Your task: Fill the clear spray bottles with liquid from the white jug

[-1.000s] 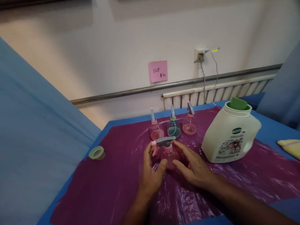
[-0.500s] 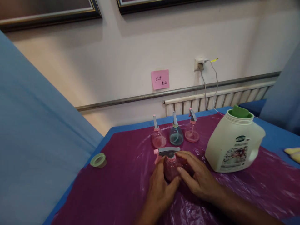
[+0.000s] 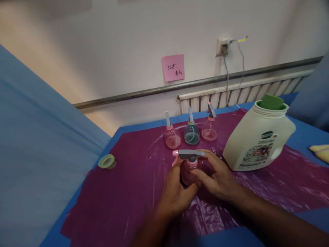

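A pink spray bottle (image 3: 187,174) with a grey and pink nozzle stands between my hands, its nozzle pointing left. My left hand (image 3: 176,190) is wrapped round its left and near side. From the right, my right hand (image 3: 218,176) grips it with thumb and fingers near the neck. Just behind are three more spray bottles in a row: a pink one (image 3: 172,139), a teal one (image 3: 192,134) and another pink one (image 3: 209,132). Each of these holds some liquid low down.
A large cream jug (image 3: 258,137) with a green piece in its mouth stands at the right. A small green cup (image 3: 107,162) sits at the left on the purple plastic sheet (image 3: 123,192). Yellow items (image 3: 320,152) lie at the far right. Blue curtains hang on both sides.
The camera view has tilted down, so the wall and table appear higher. Both hands still hold the pink bottle, whose nozzle now shows slightly more clearly above my fingers.
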{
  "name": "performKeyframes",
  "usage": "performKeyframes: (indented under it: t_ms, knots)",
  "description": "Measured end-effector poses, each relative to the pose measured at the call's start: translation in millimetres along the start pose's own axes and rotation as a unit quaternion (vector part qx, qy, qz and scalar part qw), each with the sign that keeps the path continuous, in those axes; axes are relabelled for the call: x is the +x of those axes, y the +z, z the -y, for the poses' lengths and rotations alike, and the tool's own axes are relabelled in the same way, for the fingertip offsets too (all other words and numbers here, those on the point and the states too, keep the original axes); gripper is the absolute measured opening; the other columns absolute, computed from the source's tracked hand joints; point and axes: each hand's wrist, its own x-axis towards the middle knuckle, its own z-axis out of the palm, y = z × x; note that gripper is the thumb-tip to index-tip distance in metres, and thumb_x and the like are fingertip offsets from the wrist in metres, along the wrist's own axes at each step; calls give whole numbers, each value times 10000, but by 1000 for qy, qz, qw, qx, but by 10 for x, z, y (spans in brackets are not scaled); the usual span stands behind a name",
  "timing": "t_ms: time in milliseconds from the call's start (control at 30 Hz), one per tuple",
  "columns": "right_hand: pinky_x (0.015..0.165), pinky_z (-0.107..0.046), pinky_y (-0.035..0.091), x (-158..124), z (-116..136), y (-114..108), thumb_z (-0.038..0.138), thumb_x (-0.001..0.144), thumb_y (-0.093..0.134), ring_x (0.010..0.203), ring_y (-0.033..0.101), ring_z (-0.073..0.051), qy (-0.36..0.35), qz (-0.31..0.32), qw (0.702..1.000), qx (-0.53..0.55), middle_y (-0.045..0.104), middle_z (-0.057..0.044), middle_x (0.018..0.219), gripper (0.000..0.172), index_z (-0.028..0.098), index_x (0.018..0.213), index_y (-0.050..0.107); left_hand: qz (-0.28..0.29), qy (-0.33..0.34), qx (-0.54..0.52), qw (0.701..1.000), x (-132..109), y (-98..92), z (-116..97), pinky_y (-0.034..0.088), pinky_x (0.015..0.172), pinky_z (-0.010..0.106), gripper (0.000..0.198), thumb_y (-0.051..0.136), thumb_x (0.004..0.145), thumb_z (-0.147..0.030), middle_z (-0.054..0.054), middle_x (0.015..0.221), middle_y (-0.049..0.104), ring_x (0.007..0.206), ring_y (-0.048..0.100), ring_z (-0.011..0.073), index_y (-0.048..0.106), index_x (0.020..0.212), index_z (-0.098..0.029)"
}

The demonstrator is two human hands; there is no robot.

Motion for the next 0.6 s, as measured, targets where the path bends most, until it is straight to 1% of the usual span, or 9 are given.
performKeyframes:
  t_ms: [67,133,200,267,367,433,533,600]
  knots:
    - [1165,-465,622,-8,11,7,283,999,861,1283,778,-265,29,-20,999,22,809,-34,1367,465,359,1438,726,21,6,2,1000,-14,2,8,534,1306,641,779,889,926,-400,171,1648,676,1550,657,418,575,1626,-262]
    - [1154,-460,625,-14,18,19,301,986,893,1246,789,-250,49,-48,997,38,814,-18,1346,502,379,1454,728,41,5,10,999,-24,-4,-1,540,1302,647,801,882,939,-405,168,1698,640,1564,648,423,547,1656,-281]
    - [1140,-464,633,-18,19,27,337,978,916,1236,795,-252,68,-72,994,55,819,-24,1349,519,377,1463,737,53,4,23,998,-28,-10,-30,528,1310,674,860,906,911,-410,170,1732,608,1587,623,447,528,1676,-295]
    - [1129,-476,643,-23,18,28,377,975,928,1241,798,-262,89,-84,990,75,825,-39,1356,519,360,1461,746,55,3,38,998,-23,-5,-68,509,1319,706,917,947,867,-429,177,1737,596,1600,602,469,529,1672,-295]
    - [1158,-513,637,-37,18,17,410,979,932,1239,800,-272,107,-79,986,102,828,-55,1353,534,344,1472,738,34,10,52,998,-7,27,-116,510,1316,709,939,973,834,-448,175,1701,613,1579,614,462,537,1649,-281]
    - [1188,-540,627,-48,20,12,407,979,932,1245,797,-278,111,-71,986,107,825,-60,1364,542,347,1479,732,22,19,58,998,3,55,-130,531,1301,685,879,960,840,-445,165,1649,648,1545,642,445,567,1607,-271]
    - [1198,-562,631,-46,25,25,388,961,940,1267,789,-290,110,-57,986,111,814,-66,1398,564,360,1483,729,17,35,57,998,12,91,-124,565,1272,644,764,912,874,-421,142,1562,708,1484,689,416,600,1556,-271]
    - [1214,-580,623,-24,28,45,382,945,952,1293,778,-295,108,-61,985,116,804,-59,1415,581,371,1480,725,17,38,53,998,13,111,-108,564,1277,639,770,898,879,-411,138,1572,707,1483,693,412,588,1571,-280]
